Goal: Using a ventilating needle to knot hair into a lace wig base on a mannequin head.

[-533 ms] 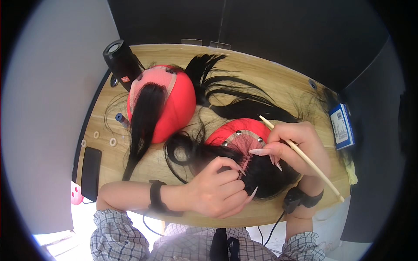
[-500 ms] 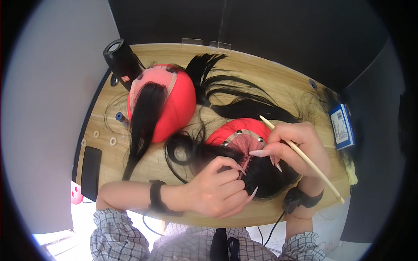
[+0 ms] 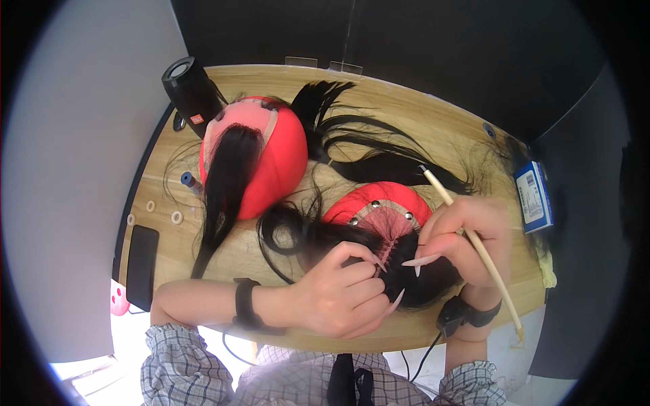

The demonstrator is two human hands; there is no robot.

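Observation:
A wig cap of pink mesh with black hair is pinned on a red head form in front of me. My left hand is closed, its thumb and index finger pinching black hair beside the pink parting. My right hand hovers just right of the parting, closed round a ventilating needle with a slim cream handle. Its dark metal end points up and away. Any hook or hair at the right fingertips is too small to make out.
A second red head form with mesh cap and black hair lies left. Loose black hair spreads behind. Around the table are a black speaker, a phone, small rings and a blue-white box. Dark panels enclose it.
My right hand has drawn slightly right and down from the parting, and the ventilating needle has turned steeper, its metal end now higher. My left hand stays in place.

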